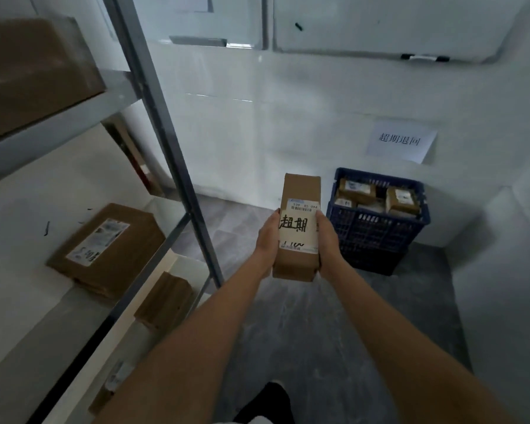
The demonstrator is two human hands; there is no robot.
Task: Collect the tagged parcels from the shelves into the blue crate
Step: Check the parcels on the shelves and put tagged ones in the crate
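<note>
A long brown cardboard parcel (300,191) with a white tag bearing black handwriting is held out in front of me at mid-frame. My left hand (266,240) grips its left side and my right hand (328,240) grips its right side. The blue crate (371,237) stands on the grey floor against the wall, just right of and beyond the parcel. It holds several labelled brown parcels (401,200).
A metal shelf rack (166,123) fills the left side. A flat labelled parcel (107,249) lies on its middle shelf, a big box (34,71) above, a small box (164,301) below. A paper sign (401,142) hangs on the white wall over the crate.
</note>
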